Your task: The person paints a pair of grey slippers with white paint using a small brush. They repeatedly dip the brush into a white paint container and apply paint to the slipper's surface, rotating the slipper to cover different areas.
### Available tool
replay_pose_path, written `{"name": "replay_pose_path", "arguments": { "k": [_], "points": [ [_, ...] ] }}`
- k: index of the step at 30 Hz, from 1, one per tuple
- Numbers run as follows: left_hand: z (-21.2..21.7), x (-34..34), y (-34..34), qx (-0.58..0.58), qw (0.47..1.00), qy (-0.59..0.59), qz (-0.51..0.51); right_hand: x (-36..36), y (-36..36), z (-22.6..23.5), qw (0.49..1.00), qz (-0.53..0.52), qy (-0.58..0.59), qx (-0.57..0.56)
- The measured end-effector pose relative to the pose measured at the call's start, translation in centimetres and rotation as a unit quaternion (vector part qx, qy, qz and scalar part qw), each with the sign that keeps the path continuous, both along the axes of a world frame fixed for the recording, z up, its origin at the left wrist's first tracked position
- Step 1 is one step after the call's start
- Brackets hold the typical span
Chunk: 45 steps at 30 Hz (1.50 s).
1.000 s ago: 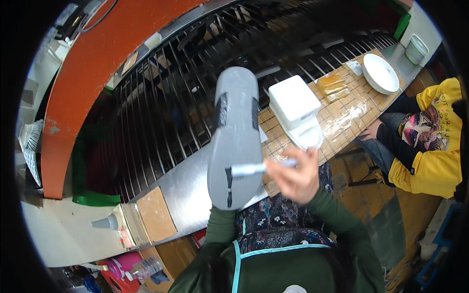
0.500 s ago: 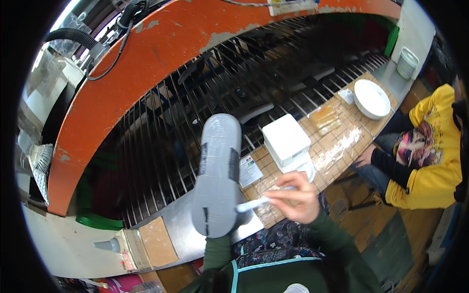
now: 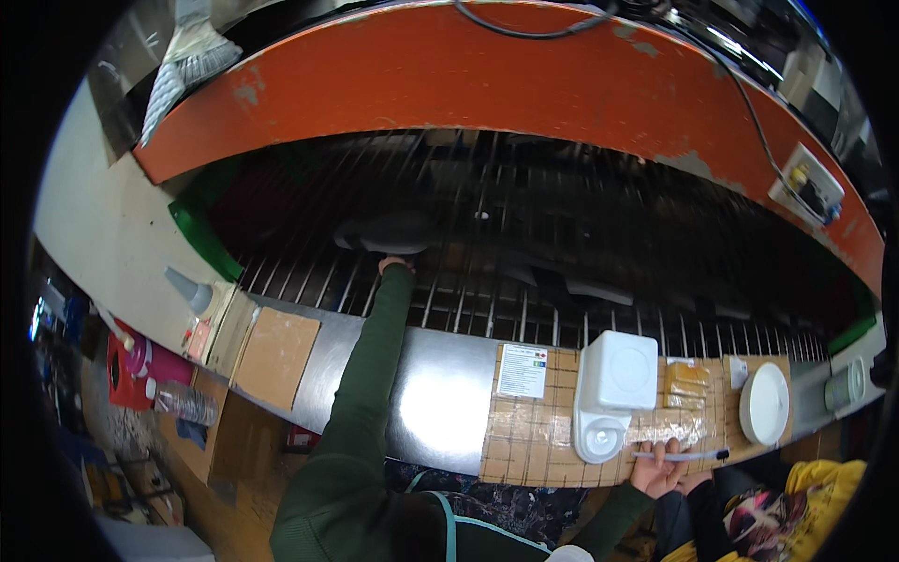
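Note:
My left arm stretches over the rack of metal bars [image 3: 431, 309]. At its end, my left hand [image 3: 397, 264] is closed at the near edge of a grey shoe sole [image 3: 386, 232] low in the dark rack. That hand's fingers are partly hidden. Off to the right, my right hand [image 3: 657, 471] pinches a slim white brush [image 3: 682, 456] with a dark end, held level above the front edge of the cardboard-covered work surface [image 3: 524, 440]. A white box-shaped dispenser with a round cup [image 3: 623, 370] stands just left of and beyond this hand.
Other grey soles [image 3: 599, 290] lie deeper in the rack, under an orange arched hood [image 3: 468, 84]. A white bowl [image 3: 766, 403], yellow blocks [image 3: 686, 384] and a printed card [image 3: 522, 371] sit on the cardboard. Beside me at right is a person in yellow [image 3: 815, 506].
The sole has gone from close before me into the rack with my left hand. My right hand has drawn the brush away from it toward the right. The view has turned left.

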<state>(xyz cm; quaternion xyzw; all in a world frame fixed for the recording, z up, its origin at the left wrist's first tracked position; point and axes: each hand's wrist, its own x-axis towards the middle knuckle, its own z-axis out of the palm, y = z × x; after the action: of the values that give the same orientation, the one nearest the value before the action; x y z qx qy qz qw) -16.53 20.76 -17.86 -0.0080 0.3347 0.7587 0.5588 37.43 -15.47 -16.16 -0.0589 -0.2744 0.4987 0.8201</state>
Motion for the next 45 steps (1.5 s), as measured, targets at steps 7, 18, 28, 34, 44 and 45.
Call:
{"name": "replay_pose_path", "arguments": {
  "k": [7,18,28,34,44,45],
  "points": [
    [-0.6,-1.3,4.4,-0.059,0.998,-0.007,0.027,0.0,-0.1,0.7,0.999,0.008,-0.034,-0.005],
    [-2.7,-2.5,4.7,-0.176,0.984,0.011,-0.014,0.7,-0.4,0.7,0.996,0.077,-0.029,-0.041],
    [8.7,-1.9,-17.2,-0.161,0.921,0.331,-0.129,3.2,-0.3,4.8,0.864,0.017,-0.498,-0.074],
    [10.5,-11.8,-34.3,-0.103,0.818,0.544,0.156,2.3,-1.0,6.5,0.63,-0.075,-0.755,-0.165],
    [8.8,-37.5,-50.7,-0.441,0.507,0.542,0.505,4.2,-2.6,4.1,0.546,-0.216,-0.799,-0.129],
    [8.4,-39.5,-51.5,-0.455,0.516,0.555,0.468,3.6,-3.1,5.2,0.523,-0.232,-0.81,-0.133]
  ]
}}
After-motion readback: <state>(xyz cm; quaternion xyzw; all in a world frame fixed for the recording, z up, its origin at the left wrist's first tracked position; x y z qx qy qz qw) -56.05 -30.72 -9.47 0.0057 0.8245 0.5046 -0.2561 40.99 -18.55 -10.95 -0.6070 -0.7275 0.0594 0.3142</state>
